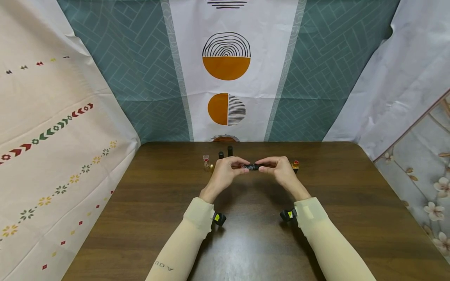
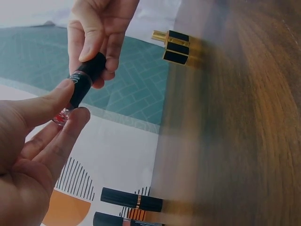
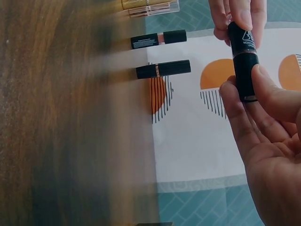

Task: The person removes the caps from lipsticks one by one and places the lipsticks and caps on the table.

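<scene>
Both hands hold one black lipstick tube point(image 1: 251, 167) sideways above the table, level between them. My left hand point(image 1: 225, 169) pinches one end, where a clear section with red inside shows in the left wrist view. At the other end, the thumb and fingers of my right hand point(image 1: 279, 169) grip the plain black part. White print marks the side of the lipstick tube point(image 3: 244, 70) in the right wrist view, and its two black parts meet there. Fingers cover some of both ends.
Behind the left hand stand two black lipstick tubes point(image 1: 230, 151), a clear tube with red point(image 1: 206, 160) and a small gold item point(image 1: 212, 168), partly hidden. Beyond the right hand is a gold and black lipstick point(image 2: 177, 47). The brown table point(image 1: 246, 242) ends at a hanging cloth point(image 1: 147, 78).
</scene>
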`<state>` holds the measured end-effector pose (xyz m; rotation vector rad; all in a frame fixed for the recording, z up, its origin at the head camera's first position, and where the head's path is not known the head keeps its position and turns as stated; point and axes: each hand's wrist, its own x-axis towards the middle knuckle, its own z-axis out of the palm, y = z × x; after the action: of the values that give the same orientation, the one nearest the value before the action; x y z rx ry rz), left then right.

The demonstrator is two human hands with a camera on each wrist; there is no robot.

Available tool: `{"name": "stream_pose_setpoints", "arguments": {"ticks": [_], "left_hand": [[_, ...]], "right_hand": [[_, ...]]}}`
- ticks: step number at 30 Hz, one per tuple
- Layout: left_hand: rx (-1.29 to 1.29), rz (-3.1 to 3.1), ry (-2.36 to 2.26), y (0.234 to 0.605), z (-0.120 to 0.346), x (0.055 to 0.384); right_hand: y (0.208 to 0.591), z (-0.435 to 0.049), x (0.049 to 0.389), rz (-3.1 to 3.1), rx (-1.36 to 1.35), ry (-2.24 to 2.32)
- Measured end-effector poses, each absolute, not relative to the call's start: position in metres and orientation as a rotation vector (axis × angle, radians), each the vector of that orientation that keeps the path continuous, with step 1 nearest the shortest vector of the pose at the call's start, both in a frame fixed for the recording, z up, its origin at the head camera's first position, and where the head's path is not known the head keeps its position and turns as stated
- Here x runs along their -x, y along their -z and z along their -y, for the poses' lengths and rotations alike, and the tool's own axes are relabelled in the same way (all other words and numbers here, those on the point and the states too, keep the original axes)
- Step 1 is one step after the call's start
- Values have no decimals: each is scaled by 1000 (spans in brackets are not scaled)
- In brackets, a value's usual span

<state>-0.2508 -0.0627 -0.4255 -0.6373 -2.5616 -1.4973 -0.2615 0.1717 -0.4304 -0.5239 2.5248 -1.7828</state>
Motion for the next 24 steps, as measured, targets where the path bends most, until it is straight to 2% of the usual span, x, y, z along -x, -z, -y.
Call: {"name": "stream_pose_setpoints", "arguments": {"ticks": [11, 19, 24], "left_hand": [[640, 2550, 1496, 429, 62, 249], [422, 2445, 1620, 425, 80, 252], [469, 2490, 1582, 423, 80, 254]], "right_hand": [[433, -173, 259, -2559, 535, 1773], [437, -204, 264, -2547, 401, 1982], [436, -207, 266, -2491, 472, 1958]]}}
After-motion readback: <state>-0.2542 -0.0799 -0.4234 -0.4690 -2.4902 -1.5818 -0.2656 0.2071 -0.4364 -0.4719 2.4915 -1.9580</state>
